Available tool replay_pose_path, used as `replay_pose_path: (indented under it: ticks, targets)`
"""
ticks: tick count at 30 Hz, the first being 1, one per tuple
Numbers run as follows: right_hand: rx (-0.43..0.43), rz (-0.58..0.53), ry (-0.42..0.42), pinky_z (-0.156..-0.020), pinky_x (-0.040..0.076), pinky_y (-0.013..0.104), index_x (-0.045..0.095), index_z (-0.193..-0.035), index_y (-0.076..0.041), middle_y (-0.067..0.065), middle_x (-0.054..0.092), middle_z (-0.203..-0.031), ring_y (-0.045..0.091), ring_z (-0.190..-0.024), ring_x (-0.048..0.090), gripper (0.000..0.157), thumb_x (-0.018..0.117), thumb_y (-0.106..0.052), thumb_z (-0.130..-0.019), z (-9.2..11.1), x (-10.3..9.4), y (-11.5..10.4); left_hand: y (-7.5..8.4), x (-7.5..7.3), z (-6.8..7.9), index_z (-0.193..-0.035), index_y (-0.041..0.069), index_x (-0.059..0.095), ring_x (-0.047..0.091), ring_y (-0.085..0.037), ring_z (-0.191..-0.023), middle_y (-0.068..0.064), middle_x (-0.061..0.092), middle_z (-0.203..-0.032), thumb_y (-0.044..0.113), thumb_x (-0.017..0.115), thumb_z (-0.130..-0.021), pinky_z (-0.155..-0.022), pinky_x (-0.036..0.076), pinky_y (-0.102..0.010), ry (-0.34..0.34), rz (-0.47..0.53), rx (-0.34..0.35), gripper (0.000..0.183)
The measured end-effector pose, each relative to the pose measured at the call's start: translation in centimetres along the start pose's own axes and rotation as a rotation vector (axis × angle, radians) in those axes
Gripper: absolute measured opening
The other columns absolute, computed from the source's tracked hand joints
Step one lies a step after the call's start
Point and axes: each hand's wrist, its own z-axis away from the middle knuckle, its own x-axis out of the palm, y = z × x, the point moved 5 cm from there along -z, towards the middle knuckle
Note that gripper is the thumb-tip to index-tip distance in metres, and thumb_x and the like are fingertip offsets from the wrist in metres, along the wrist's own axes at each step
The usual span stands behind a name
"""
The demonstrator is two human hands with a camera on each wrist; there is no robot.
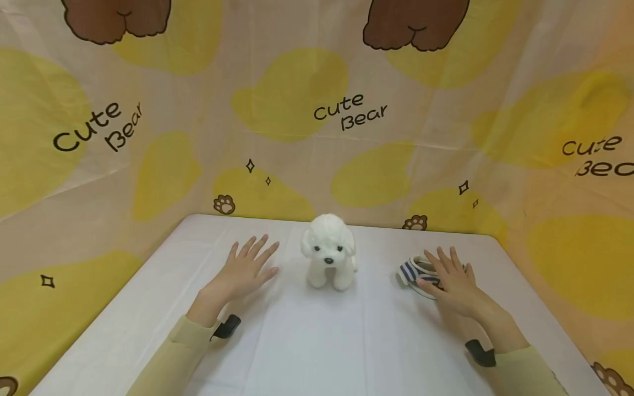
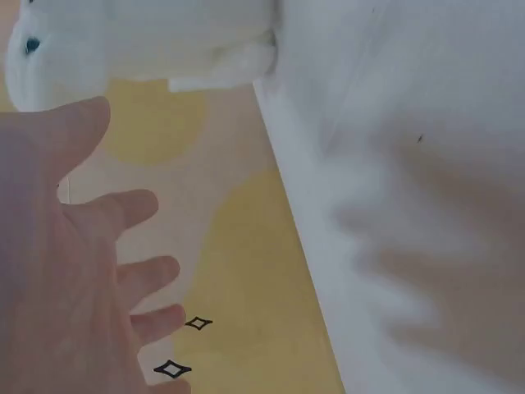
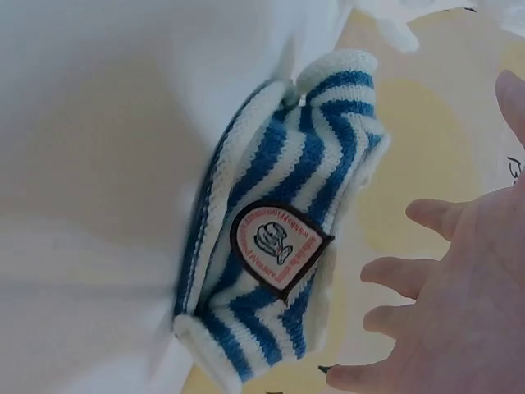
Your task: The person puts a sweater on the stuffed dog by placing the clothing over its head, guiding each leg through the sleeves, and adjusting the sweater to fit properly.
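A white plush dog (image 1: 329,250) stands upright at the middle of the table, facing me. To its left my left hand (image 1: 247,272) hovers with fingers spread, holding nothing; its shadow falls on the tabletop in the left wrist view. On the right lies a small blue-and-white striped knitted sweater (image 3: 283,222) with a dark-edged badge on its front. My right hand (image 1: 455,286) is held over the sweater with its fingers spread, covering part of it in the head view. In the right wrist view a gap shows between these fingers and the knit.
The white table (image 1: 307,352) has rounded far corners. A fabric backdrop (image 1: 297,110) printed with yellow patches and "Cute Bear" lettering surrounds its back and sides. Each wrist bears a black strap-on device, such as the dark one (image 1: 480,353) on the right.
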Motion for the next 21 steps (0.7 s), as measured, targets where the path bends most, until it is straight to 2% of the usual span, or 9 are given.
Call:
replay_pose_path:
  ticks: [4, 12, 17, 21]
  targets:
    - [-0.002, -0.003, -0.001, -0.101, -0.005, 0.075, 0.015, -0.152, -0.013, 0.028, 0.005, -0.155, 0.046, -0.142, -0.010, 0.080, 0.048, -0.055, -0.092, 0.4, -0.2, 0.2, 1.1, 0.5, 0.5, -0.150, 0.024, 0.026, 0.018, -0.037, -0.144, -0.008, 0.020, -0.158, 0.051, 0.043, -0.096, -0.112, 0.010, -0.062, -0.022, 0.032, 0.056, 0.063]
    - [-0.037, -0.009, 0.027, -0.103, 0.003, 0.073, 0.020, -0.151, -0.009, 0.030, 0.012, -0.153, 0.048, -0.142, 0.000, 0.081, 0.053, -0.052, -0.091, 1.0, -0.6, 0.9, 4.9, 0.9, 1.3, -0.148, 0.025, 0.033, 0.033, -0.027, -0.139, -0.003, 0.033, -0.153, 0.052, 0.043, -0.096, -0.111, 0.028, -0.049, -0.055, 0.087, 0.269, 0.060]
    - [-0.047, -0.020, 0.040, -0.102, 0.013, 0.073, 0.021, -0.150, -0.007, 0.030, 0.016, -0.153, 0.050, -0.141, 0.008, 0.083, 0.057, -0.051, -0.089, 1.3, -0.7, 1.7, 7.8, 1.6, 0.6, -0.145, 0.024, 0.038, 0.038, -0.020, -0.136, 0.001, 0.039, -0.150, 0.053, 0.044, -0.095, -0.110, 0.033, -0.042, -0.066, 0.136, 0.381, 0.058]
    - [-0.038, -0.028, 0.046, -0.101, 0.019, 0.072, 0.020, -0.150, -0.006, 0.030, 0.018, -0.152, 0.051, -0.139, 0.014, 0.085, 0.057, -0.052, -0.089, 1.3, -0.6, 2.8, 11.0, 2.0, -0.3, -0.142, 0.019, 0.044, 0.042, -0.016, -0.133, 0.002, 0.044, -0.146, 0.048, 0.047, -0.096, -0.108, 0.036, -0.035, -0.054, 0.177, 0.496, 0.054]
